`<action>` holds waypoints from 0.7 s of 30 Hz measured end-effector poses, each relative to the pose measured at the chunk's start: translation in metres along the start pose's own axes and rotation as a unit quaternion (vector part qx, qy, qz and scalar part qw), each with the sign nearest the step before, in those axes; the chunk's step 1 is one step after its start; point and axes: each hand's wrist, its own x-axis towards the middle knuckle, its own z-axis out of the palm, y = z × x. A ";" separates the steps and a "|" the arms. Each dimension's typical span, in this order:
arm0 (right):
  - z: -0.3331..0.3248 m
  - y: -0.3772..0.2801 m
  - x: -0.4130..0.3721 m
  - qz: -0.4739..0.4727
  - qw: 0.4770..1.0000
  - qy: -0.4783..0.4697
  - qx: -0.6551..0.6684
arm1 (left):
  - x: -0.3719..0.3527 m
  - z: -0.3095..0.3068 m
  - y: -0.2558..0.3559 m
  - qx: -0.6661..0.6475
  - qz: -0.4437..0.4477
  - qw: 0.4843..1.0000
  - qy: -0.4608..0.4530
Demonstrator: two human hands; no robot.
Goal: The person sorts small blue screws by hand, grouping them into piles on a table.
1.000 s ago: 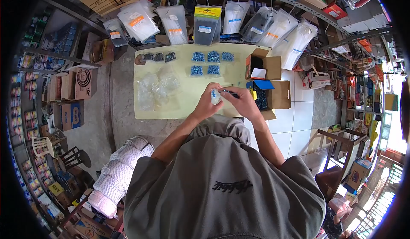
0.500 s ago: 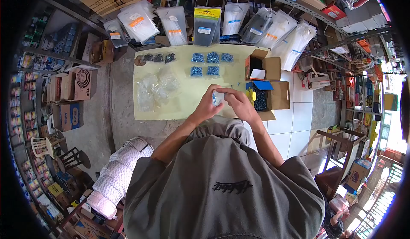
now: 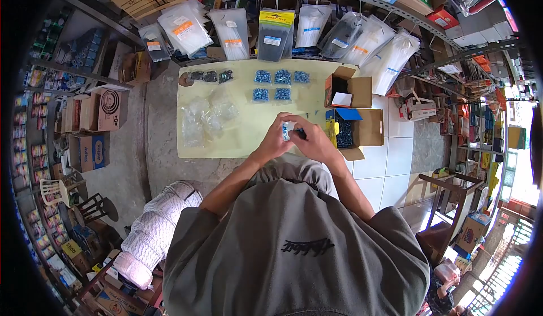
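Observation:
My left hand [image 3: 274, 142] is closed around a small clear plastic bag [image 3: 285, 131] with blue pieces inside, held above the table's front edge. My right hand [image 3: 317, 143] is curled against the bag's right side, thumb and forefinger bent together; a dark patch shows between them, too small to make out. Beyond my hands lie several filled bags of small blue pieces [image 3: 283, 77] in two rows. Just right of my hands stands an open carton of dark blue pieces [image 3: 346, 132], with a few loose slim pieces [image 3: 312, 113] near it.
Crumpled clear plastic bags [image 3: 195, 121] lie on the left of the pale yellow table [image 3: 243, 138]. Small bags of dark pieces [image 3: 210, 76] sit behind them. Another open carton [image 3: 360, 90] stands at the back right. Packs of cable ties [image 3: 275, 36] hang above. Another person [image 3: 441, 293] is at lower right.
The right hand's fingers have curled in and turned downward beside the bag; earlier its forefinger reached across the bag's top. My left hand has stayed nearly in place.

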 end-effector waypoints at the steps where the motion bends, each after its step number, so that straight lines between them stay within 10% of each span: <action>1: 0.002 0.006 0.001 -0.001 1.000 -0.001 0.000 | 0.001 0.000 0.003 0.000 0.000 1.000 0.001; 6: -0.008 0.013 0.006 0.158 0.909 -0.016 0.385 | 0.002 0.000 0.006 -0.018 -0.041 0.999 -0.005; 21: 0.029 0.022 0.025 0.054 0.799 0.111 0.589 | 0.000 0.005 0.008 0.017 -0.068 0.997 -0.033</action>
